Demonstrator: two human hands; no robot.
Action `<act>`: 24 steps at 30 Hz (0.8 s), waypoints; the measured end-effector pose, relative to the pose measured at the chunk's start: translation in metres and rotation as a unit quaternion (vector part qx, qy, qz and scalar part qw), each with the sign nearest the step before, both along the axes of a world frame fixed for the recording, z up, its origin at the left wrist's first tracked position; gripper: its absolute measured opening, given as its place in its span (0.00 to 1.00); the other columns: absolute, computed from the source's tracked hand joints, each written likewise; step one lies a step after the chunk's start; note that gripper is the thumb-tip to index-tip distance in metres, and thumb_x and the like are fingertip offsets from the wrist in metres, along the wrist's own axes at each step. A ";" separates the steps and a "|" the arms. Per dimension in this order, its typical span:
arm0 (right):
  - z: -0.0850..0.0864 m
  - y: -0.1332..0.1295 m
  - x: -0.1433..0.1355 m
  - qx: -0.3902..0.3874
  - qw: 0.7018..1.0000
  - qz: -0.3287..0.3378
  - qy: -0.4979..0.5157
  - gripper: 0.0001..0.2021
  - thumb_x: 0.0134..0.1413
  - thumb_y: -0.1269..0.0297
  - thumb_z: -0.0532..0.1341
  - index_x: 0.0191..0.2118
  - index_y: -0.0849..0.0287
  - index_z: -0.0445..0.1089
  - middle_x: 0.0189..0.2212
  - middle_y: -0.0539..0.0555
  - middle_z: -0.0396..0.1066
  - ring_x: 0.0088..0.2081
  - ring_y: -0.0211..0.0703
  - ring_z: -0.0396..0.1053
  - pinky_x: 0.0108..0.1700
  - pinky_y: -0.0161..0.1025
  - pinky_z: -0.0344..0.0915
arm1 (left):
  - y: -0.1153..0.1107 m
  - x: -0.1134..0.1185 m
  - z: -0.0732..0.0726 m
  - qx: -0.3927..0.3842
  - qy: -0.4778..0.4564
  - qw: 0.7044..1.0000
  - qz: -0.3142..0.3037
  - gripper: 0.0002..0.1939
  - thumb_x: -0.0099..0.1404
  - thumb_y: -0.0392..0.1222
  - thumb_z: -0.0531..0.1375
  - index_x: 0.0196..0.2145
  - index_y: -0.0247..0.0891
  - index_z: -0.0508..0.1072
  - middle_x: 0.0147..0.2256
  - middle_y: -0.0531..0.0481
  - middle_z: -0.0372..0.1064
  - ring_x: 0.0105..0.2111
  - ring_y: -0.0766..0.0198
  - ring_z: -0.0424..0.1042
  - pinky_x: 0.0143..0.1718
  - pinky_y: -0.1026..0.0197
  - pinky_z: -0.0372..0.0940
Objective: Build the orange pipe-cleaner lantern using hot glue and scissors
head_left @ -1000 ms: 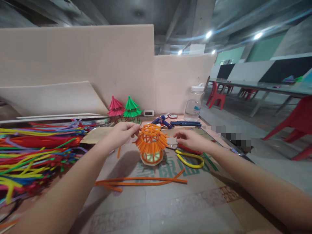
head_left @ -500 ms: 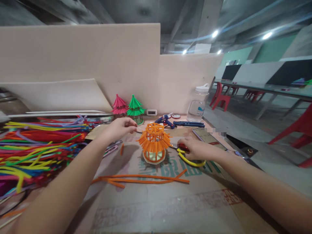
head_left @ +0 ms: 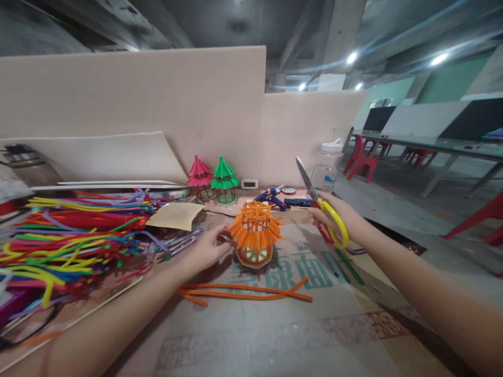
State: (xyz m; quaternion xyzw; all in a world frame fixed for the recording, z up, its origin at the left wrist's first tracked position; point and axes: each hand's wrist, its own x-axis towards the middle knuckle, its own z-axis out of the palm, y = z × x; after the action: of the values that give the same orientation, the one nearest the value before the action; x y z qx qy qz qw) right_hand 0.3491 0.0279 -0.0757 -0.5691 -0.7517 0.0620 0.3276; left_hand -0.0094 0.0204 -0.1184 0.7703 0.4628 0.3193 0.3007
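Note:
My right hand (head_left: 340,212) holds scissors (head_left: 332,220) with yellow and red handles, raised above the table. Their blades point up and to the left. A small orange pavilion model (head_left: 255,233), made of fuzzy pipe cleaners with a fringed roof, stands upright on a pale base in the middle. At its left side is my left hand (head_left: 208,248), thumb and forefinger apart; whether the fingertips touch the model I cannot tell. In front of the model lie several loose orange pipe cleaners (head_left: 247,291).
Coloured pipe cleaners (head_left: 78,235) are heaped at left, beside a tan card (head_left: 175,216). Behind stand pink (head_left: 199,178) and green (head_left: 225,180) pavilion models. A blue glue gun (head_left: 273,196), pliers (head_left: 298,202) and a clear bottle (head_left: 327,165) sit at the back right.
My right hand has lifted the scissors off the table, blades turning upward. My left hand has come down and nearer me, to the model's left side. The view has shifted slightly.

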 end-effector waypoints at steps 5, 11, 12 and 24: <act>0.018 -0.009 -0.006 0.055 0.985 0.011 0.161 0.26 0.55 0.47 0.61 0.55 0.57 0.64 0.36 0.55 0.72 0.33 0.47 0.71 0.33 0.40 0.67 | -0.010 0.003 -0.016 0.031 -0.002 0.999 -0.028 0.15 0.61 0.45 0.60 0.43 0.36 0.75 0.44 0.43 0.77 0.44 0.53 0.75 0.48 0.53 0.70; 0.025 -0.021 -0.010 0.025 0.990 0.018 0.140 0.22 0.55 0.45 0.61 0.48 0.55 0.65 0.25 0.48 0.64 0.26 0.42 0.64 0.27 0.37 0.61 | -0.010 0.004 -0.022 0.072 0.011 0.996 -0.052 0.11 0.64 0.44 0.59 0.36 0.38 0.79 0.40 0.45 0.78 0.45 0.52 0.74 0.52 0.51 0.68; 0.026 -0.022 -0.010 0.044 0.993 0.007 0.110 0.22 0.54 0.45 0.62 0.48 0.55 0.65 0.27 0.48 0.65 0.27 0.42 0.63 0.28 0.37 0.61 | -0.011 0.004 -0.021 0.086 0.013 0.995 -0.044 0.10 0.63 0.43 0.60 0.35 0.39 0.80 0.44 0.44 0.77 0.49 0.50 0.72 0.55 0.48 0.66; 0.016 -0.038 -0.020 0.261 0.949 0.079 -0.157 0.21 0.58 0.50 0.64 0.53 0.55 0.67 0.37 0.56 0.68 0.37 0.49 0.66 0.36 0.42 0.64 | -0.019 0.007 -0.015 0.127 -0.001 0.992 -0.018 0.12 0.65 0.48 0.60 0.30 0.39 0.78 0.39 0.44 0.74 0.43 0.55 0.72 0.47 0.56 0.68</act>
State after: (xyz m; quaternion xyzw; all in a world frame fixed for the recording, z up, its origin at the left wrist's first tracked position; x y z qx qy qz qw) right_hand 0.3288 -0.0097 -0.0601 -0.4048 -0.8261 -0.2004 0.3369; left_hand -0.0029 0.0010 -0.1333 0.8104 0.4039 0.3707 0.2067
